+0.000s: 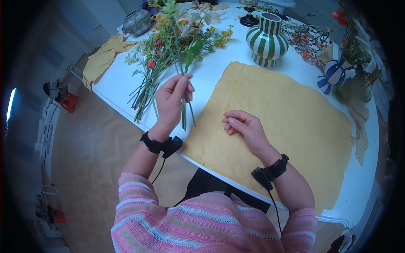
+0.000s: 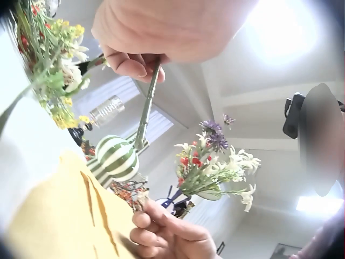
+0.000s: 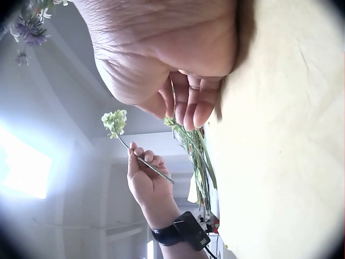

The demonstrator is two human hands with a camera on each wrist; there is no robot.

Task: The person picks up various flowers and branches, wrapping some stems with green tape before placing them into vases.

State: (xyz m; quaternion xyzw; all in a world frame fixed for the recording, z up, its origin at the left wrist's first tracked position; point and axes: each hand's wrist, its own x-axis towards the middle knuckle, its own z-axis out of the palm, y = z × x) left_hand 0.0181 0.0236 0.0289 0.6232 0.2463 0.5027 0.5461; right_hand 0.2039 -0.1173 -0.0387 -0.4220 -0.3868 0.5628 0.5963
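My left hand (image 1: 169, 100) pinches an artificial flower by its green stem (image 2: 146, 110), raised over the table's near edge. Its pale green blossom (image 3: 114, 123) is on top, and the cut end points down below the fingers. Beside it on the table lies a pile of artificial flowers (image 1: 150, 64), with red and yellow blooms and long green stems. My right hand (image 1: 249, 130) is low over a sheet of yellow wrapping paper (image 1: 287, 109), its fingers loosely curled and nothing visible in them.
A green-and-white striped vase (image 1: 267, 42) stands behind the paper. To the right is a blue-and-white vase (image 1: 335, 72) holding flowers. A grey jar (image 1: 137, 22) and crumpled yellow paper (image 1: 101, 61) are at the far left. Orange-berried sprigs (image 1: 310, 44) lie at the back right.
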